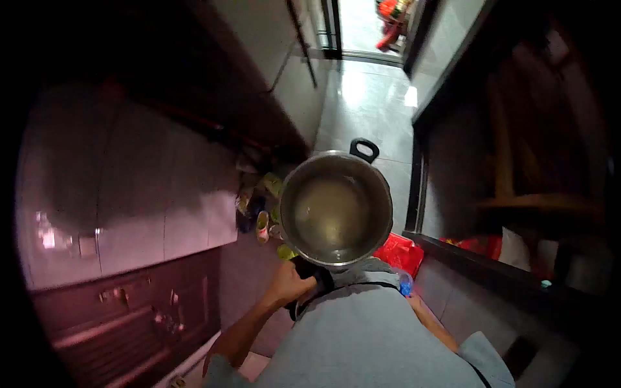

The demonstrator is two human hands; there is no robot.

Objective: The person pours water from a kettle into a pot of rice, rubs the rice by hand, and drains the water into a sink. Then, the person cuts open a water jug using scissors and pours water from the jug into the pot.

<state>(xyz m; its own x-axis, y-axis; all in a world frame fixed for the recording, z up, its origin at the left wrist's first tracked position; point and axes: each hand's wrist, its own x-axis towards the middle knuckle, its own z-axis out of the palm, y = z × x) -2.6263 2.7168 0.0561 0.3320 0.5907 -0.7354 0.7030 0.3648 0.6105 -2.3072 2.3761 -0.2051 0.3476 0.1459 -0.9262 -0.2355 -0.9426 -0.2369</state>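
Note:
A deep round metal pot point(333, 216) is held out in front of my body, its open top facing up. My left hand point(291, 284) is closed around the dark handle point(315, 275) on the pot's near side. At the far rim a black loop handle point(365, 150) sticks out. Inside there seems to be some clear liquid, though reflections make this hard to judge. My right hand point(416, 302) is low at my right side, mostly hidden by my shirt. Close to it is a clear plastic thing with a blue part point(405, 283); I cannot tell whether the hand holds it.
A red plastic bag point(401, 253) lies on the floor right of the pot. Several shoes point(262, 226) are to the left. The tiled floor point(369, 97) runs ahead to a doorway. A dark-framed opening point(419, 174) with a wooden stool point(537, 205) is on the right.

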